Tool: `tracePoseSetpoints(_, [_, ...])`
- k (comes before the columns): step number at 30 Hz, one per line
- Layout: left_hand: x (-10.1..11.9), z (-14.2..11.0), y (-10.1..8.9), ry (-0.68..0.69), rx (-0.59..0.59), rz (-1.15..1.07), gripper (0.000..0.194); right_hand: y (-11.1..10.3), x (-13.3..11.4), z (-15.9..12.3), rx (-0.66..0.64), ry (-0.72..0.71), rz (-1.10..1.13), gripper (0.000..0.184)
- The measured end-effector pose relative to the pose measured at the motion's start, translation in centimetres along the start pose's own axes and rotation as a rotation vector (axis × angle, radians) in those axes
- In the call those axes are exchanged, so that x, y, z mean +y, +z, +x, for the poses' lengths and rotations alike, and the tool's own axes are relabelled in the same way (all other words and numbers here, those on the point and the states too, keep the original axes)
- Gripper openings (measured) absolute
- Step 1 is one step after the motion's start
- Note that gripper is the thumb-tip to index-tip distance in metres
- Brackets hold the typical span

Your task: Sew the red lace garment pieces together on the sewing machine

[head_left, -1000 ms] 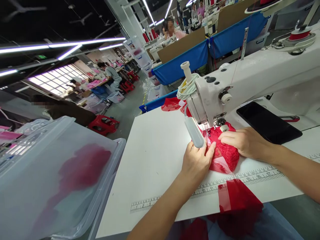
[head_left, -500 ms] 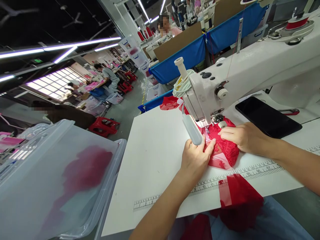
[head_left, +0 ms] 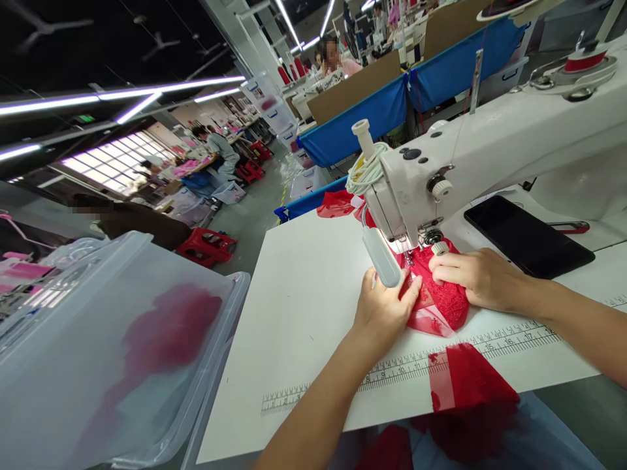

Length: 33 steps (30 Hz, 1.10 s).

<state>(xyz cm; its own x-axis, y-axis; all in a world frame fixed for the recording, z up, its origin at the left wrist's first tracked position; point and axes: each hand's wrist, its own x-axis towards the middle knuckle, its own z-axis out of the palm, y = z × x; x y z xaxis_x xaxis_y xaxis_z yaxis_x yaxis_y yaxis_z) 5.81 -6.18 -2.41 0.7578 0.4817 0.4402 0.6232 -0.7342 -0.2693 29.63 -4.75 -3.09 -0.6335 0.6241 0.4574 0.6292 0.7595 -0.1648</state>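
Note:
Red lace fabric [head_left: 449, 301] with sheer edging lies on the white table under the needle area of a white sewing machine [head_left: 406, 186]. My left hand [head_left: 383, 305] rests at the fabric's left edge, thumb and forefinger apart and pressing it down near the presser foot [head_left: 409, 259]. A grey lever-like plate [head_left: 382, 258] hides part of its fingers. At the fabric's right side my right hand [head_left: 475, 277] has its fingers curled and pinching the lace.
A black phone [head_left: 529, 235] lies right of my right hand, beside a red-handled tool [head_left: 571, 227]. A printed ruler [head_left: 401, 371] runs along the table's front; more red fabric [head_left: 473, 378] hangs over that edge. A translucent bin [head_left: 112, 352] stands left. Co-workers sit farther back.
The view has shifted slightly, so the machine sits a little further right and lower. My right fingers look more curled on the lace; my left hand stays in nearly the same place.

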Motion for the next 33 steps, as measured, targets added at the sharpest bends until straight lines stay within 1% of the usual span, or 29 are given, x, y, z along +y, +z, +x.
tracePoseSetpoints(2, [0.0,0.2,-0.2,0.073,0.029,-0.057,0.021,-0.2,-0.3,0.1,-0.004,-0.001,-0.003,0.024])
tracePoseSetpoints(4, [0.0,0.3,-0.6,0.108,0.013,-0.136,0.02,-0.3,-0.4,0.2,-0.001,0.019,-0.021,0.023])
tracePoseSetpoints(6, [0.0,0.4,-1.3,0.078,-0.073,-0.232,0.015,-0.3,-0.5,0.2,-0.008,0.04,-0.03,0.022])
tracePoseSetpoints(7, [-0.1,0.4,-1.7,0.049,-0.13,-0.287,0.011,-0.3,-0.5,0.2,-0.018,0.049,-0.031,0.021])
tracePoseSetpoints(8, [-0.1,0.4,-2.0,0.014,-0.186,-0.347,0.01,-0.3,-0.5,0.2,-0.029,0.059,-0.029,0.02])
tracePoseSetpoints(10, [0.0,0.5,-2.5,-0.045,-0.268,-0.447,0.031,-0.4,-0.5,0.2,-0.044,0.075,-0.021,0.019])
tracePoseSetpoints(11, [0.1,0.5,-2.5,-0.067,-0.276,-0.461,0.042,-0.4,-0.6,0.2,-0.049,0.079,-0.018,0.019])
tracePoseSetpoints(14, [0.6,0.3,-2.0,-0.087,-0.227,-0.364,0.073,-0.5,-0.6,0.2,-0.06,0.077,-0.016,0.019])
tracePoseSetpoints(15, [0.8,0.2,-1.7,-0.086,-0.203,-0.311,0.079,-0.6,-0.6,0.2,-0.064,0.075,-0.015,0.019])
tracePoseSetpoints(17, [1.2,-0.1,-1.2,-0.085,-0.16,-0.218,0.086,-0.6,-0.7,0.2,-0.069,0.072,-0.012,0.019])
tracePoseSetpoints(20, [1.6,-0.4,-1.0,-0.071,-0.132,-0.126,0.083,-0.7,-0.7,0.2,-0.076,0.083,-0.016,0.018])
tracePoseSetpoints(22, [1.8,-0.6,-1.2,-0.066,-0.142,-0.089,0.078,-0.6,-0.7,0.2,-0.077,0.092,-0.023,0.018])
tracePoseSetpoints(25, [2.0,-0.6,-1.4,-0.073,-0.158,-0.057,0.073,-0.5,-0.6,0.1,-0.067,0.085,-0.036,0.018])
tracePoseSetpoints(31, [2.1,-0.5,-1.5,-0.072,-0.155,-0.031,0.07,-0.4,-0.3,0.1,-0.077,0.091,-0.05,0.019])
tracePoseSetpoints(33, [2.1,-0.5,-1.5,-0.075,-0.145,-0.026,0.068,-0.2,-0.3,0.0,-0.056,0.09,-0.05,0.018])
